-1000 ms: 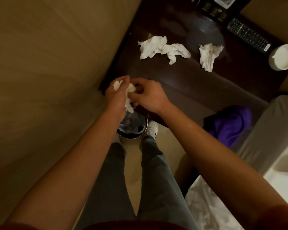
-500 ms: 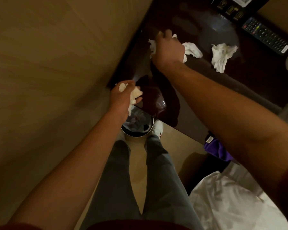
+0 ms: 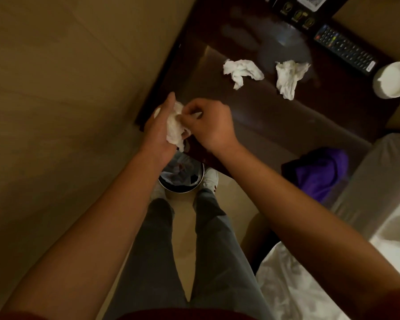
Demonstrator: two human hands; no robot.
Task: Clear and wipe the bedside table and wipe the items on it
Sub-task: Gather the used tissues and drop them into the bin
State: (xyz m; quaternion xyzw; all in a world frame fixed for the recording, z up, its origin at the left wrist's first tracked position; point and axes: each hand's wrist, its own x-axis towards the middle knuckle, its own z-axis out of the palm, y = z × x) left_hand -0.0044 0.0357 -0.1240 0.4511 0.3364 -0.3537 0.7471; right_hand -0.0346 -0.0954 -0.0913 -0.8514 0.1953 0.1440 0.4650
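Observation:
Over the near left corner of the dark bedside table (image 3: 259,116), my left hand (image 3: 159,130) holds a wad of crumpled white tissue (image 3: 174,128). My right hand (image 3: 208,125) meets it from the right, its fingertips pinching that same wad. Two more crumpled tissues lie on the tabletop farther back, one (image 3: 241,71) in the middle and one (image 3: 288,77) to its right. A black remote control (image 3: 344,49) and a white ashtray (image 3: 393,80) sit along the table's right side.
A round waste bin (image 3: 183,176) with rubbish in it stands on the floor under my hands, between my shoes. A beige wall runs along the left. A purple cloth (image 3: 319,174) lies by the bed, whose white sheet (image 3: 310,285) fills the lower right. Black cards stand at the table's back.
My right hand took a tissue from the left of the tabletop and came back to my left hand. One tissue fewer lies on the table.

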